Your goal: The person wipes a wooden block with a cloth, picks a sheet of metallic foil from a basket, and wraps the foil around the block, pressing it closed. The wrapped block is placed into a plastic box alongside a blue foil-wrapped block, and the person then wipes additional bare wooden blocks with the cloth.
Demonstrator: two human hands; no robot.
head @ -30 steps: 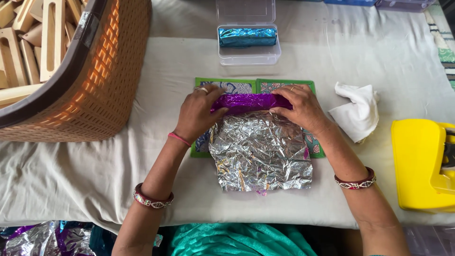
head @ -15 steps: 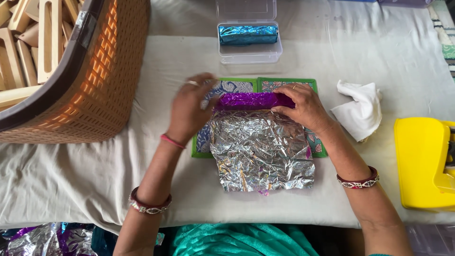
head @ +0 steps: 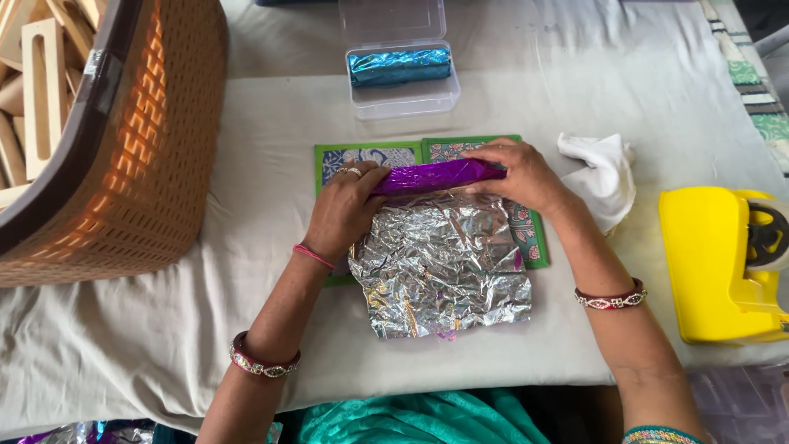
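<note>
A long block wrapped in shiny purple foil (head: 436, 175) lies across the far edge of a crinkled silver foil sheet (head: 440, 263). My left hand (head: 341, 214) grips the block's left end, fingers curled over it. My right hand (head: 522, 174) presses down on its right end. Under the foil sits a green patterned mat (head: 366, 156). Both wrists wear bangles.
A clear plastic box (head: 403, 94) holding a blue foil-wrapped block (head: 399, 66) stands at the back. A brown woven basket (head: 148, 148) of wooden pieces fills the left. A white cloth (head: 604, 173) and a yellow tape dispenser (head: 715, 263) lie at the right.
My left hand lifted off the purple block half a second ago and has come back down onto its left end. My right hand stayed on the right end.
</note>
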